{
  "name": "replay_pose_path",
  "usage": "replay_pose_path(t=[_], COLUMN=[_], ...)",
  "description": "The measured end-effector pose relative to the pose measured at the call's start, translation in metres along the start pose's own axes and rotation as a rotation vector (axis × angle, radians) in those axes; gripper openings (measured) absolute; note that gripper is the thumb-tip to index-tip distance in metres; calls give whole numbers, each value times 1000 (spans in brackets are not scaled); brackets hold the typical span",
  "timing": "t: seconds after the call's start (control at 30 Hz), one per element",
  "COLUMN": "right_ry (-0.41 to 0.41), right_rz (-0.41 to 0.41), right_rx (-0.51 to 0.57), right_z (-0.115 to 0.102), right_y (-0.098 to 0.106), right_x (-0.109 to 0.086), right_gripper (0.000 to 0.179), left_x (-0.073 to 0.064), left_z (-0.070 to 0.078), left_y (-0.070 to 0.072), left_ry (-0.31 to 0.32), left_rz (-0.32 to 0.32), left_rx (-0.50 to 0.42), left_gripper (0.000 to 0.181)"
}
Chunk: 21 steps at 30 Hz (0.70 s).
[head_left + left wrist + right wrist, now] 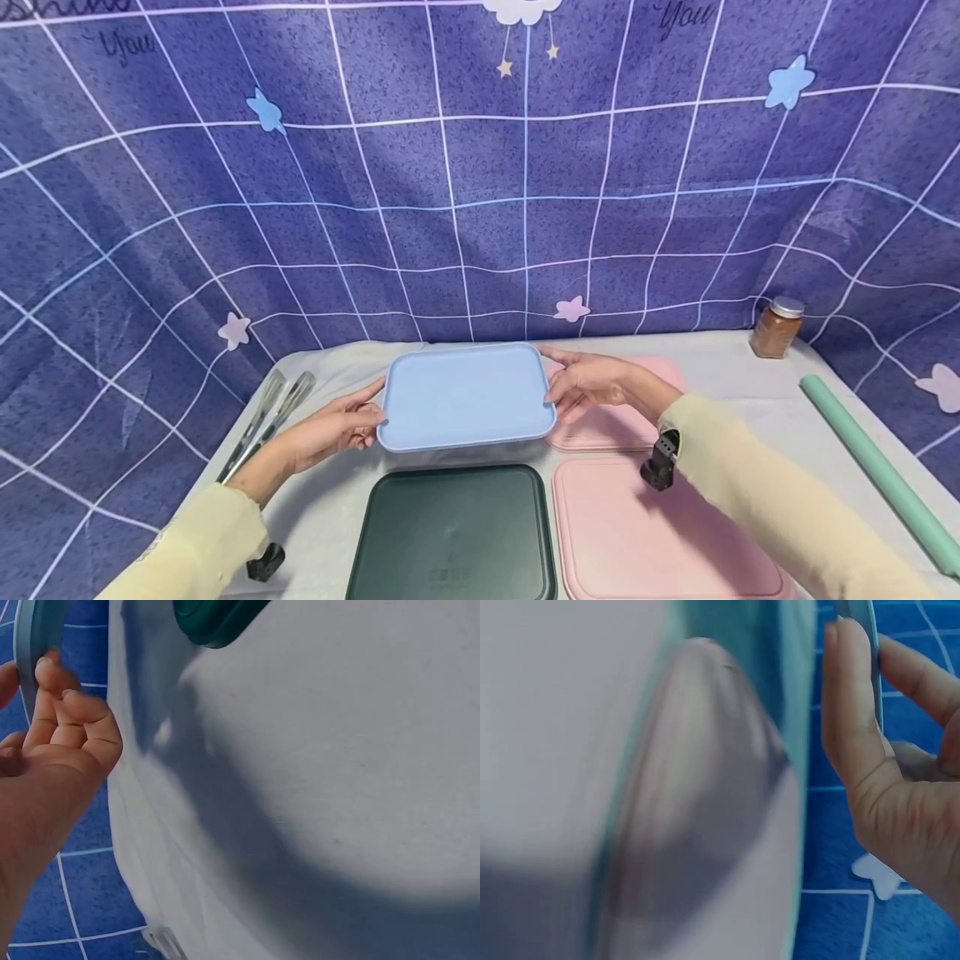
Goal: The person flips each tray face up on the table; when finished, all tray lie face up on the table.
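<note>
A light blue rectangular tray (465, 396) with rounded corners and a low raised rim is held up at the back of the table, tilted toward the head camera. My left hand (341, 427) pinches its left edge, thumb over the rim. At the opposite side, my right hand (594, 385) grips the right edge between thumb and fingers. In the left wrist view, fingertips meet the tray's edge (41, 630). The right wrist view has the thumb on one face of the tray (865, 611) and fingers on the other.
A dark green board (450, 525) lies in front. Two pink boards (615, 542) lie to the right, the farther partly covered by the right hand. Metal tongs (298, 389) stand out at left. A lidded jar of brown powder (777, 329) and a green roll (862, 450) are at right.
</note>
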State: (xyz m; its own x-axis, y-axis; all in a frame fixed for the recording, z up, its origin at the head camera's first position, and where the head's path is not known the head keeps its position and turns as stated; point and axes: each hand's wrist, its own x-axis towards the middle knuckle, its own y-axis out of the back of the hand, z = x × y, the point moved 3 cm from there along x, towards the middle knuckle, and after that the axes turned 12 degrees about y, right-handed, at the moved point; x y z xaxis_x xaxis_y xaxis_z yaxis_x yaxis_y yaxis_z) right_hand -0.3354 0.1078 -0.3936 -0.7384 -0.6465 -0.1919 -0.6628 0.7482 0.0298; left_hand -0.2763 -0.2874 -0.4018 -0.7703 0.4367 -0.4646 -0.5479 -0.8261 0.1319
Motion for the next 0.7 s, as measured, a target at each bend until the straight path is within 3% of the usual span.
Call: replay_pose_path(t=[0.2, 0.5, 0.7], right_ry=[3, -33, -67], right_rz=[44, 34, 21], right_rx=[14, 28, -1], right_z=[15, 21, 21], right_y=[-6, -6, -5], right_x=[2, 1, 1], right_gripper=[102, 101, 104], left_x=[2, 7, 10], left_z=[-4, -10, -12], left_y=[4, 6, 5], left_ry=[16, 69, 64], left_rz=[1, -66, -54], left_rx=[-19, 30, 68], left_gripper=[82, 85, 85])
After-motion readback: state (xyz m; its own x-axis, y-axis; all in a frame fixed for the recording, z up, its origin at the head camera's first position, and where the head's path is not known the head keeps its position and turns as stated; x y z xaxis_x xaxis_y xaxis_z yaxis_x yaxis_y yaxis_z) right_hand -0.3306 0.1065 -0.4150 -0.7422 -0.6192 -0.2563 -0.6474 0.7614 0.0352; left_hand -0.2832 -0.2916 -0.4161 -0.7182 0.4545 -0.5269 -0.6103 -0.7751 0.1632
